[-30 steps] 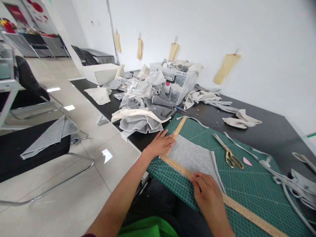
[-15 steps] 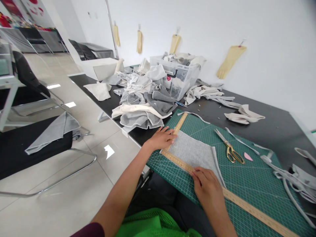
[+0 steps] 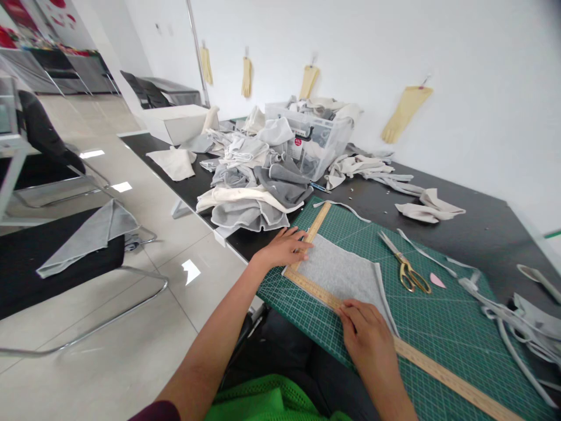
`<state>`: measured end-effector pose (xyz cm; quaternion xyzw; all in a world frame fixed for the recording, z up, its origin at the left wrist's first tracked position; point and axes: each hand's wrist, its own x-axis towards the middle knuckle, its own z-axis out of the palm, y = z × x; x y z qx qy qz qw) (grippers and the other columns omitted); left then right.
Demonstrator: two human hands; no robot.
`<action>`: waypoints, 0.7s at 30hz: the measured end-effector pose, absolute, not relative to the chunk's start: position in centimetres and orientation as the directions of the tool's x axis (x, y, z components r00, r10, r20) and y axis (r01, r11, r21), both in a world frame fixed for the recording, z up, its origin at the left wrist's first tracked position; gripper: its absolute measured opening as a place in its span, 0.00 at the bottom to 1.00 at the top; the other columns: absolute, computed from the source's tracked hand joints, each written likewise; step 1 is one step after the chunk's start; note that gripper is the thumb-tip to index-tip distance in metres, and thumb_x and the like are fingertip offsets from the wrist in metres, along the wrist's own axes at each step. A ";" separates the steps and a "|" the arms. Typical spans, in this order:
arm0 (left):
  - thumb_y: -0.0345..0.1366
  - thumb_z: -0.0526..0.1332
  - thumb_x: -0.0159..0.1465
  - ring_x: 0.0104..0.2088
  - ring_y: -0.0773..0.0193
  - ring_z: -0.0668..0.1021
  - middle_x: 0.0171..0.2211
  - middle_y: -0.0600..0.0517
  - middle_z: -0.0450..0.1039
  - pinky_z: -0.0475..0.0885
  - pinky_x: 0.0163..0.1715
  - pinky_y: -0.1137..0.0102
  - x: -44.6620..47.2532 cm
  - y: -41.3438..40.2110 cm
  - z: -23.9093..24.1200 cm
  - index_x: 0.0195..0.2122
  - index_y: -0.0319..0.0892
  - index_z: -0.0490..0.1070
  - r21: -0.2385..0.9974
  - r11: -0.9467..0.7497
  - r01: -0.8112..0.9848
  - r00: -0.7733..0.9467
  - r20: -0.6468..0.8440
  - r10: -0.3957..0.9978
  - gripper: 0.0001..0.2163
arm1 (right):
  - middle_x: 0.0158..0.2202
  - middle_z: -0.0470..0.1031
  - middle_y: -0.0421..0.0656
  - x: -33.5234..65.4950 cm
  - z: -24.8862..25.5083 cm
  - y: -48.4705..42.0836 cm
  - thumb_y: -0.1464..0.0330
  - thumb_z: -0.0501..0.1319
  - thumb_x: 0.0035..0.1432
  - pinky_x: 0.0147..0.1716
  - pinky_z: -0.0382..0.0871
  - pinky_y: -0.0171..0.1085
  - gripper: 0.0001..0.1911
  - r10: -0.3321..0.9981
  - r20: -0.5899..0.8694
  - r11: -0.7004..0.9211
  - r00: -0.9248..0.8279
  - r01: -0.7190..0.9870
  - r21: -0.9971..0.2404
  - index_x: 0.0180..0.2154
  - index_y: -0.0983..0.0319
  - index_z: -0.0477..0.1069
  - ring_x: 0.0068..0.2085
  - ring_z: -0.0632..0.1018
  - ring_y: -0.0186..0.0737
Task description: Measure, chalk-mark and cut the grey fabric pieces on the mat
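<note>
A wooden L-square ruler (image 3: 447, 372) lies over a grey cloth piece (image 3: 346, 266) on a green cutting mat (image 3: 451, 321). My left hand (image 3: 280, 248) rests on the ruler's short arm near the corner, its fingers stretched out and apart. Along the long arm, my right hand (image 3: 370, 334) has its fingers bent together on the ruler's edge. Part of the ruler and the cloth's near corner are hidden beneath it. Gold-handled scissors (image 3: 407, 270) lie to the right of the cloth, with a small pink piece (image 3: 437, 280) next to them.
A heap of grey and cream cloth (image 3: 252, 169) sits left of the mat, before a clear plastic bin (image 3: 322, 143) full of fabric. Cut strips (image 3: 504, 307) lie at the right. Yellow gloves (image 3: 405, 114) hang on the wall. A black chair (image 3: 65, 251) stands at the left.
The view has shifted slightly. Both hands stay at the same places on the ruler, and the cloth has not visibly moved under it.
</note>
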<state>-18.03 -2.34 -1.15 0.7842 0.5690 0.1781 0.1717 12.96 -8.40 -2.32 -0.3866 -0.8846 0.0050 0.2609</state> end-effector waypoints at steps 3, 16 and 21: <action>0.48 0.60 0.67 0.70 0.48 0.55 0.68 0.56 0.58 0.46 0.69 0.49 -18.0 -2.4 -1.1 0.61 0.62 0.68 0.476 -0.289 0.830 0.281 0.089 0.956 0.20 | 0.41 0.80 0.47 13.0 -2.3 -8.4 0.66 0.59 0.67 0.46 0.71 0.47 0.09 0.682 0.468 0.705 -0.562 0.677 -0.213 0.36 0.60 0.77 0.43 0.76 0.48; 0.50 0.59 0.68 0.70 0.49 0.56 0.67 0.54 0.60 0.46 0.69 0.49 -18.0 -2.4 -1.2 0.62 0.61 0.67 0.457 -0.292 0.841 0.281 0.092 0.955 0.21 | 0.41 0.80 0.47 13.0 -2.4 -8.3 0.66 0.59 0.67 0.45 0.70 0.47 0.09 0.674 0.475 0.711 -0.566 0.671 -0.210 0.36 0.60 0.77 0.43 0.76 0.49; 0.51 0.58 0.68 0.70 0.49 0.55 0.68 0.55 0.59 0.46 0.69 0.49 -17.9 -2.5 -1.2 0.62 0.61 0.67 0.459 -0.296 0.838 0.285 0.094 0.954 0.21 | 0.41 0.80 0.48 13.0 -2.4 -8.3 0.66 0.59 0.67 0.45 0.70 0.47 0.09 0.676 0.469 0.711 -0.568 0.669 -0.216 0.37 0.60 0.77 0.43 0.76 0.49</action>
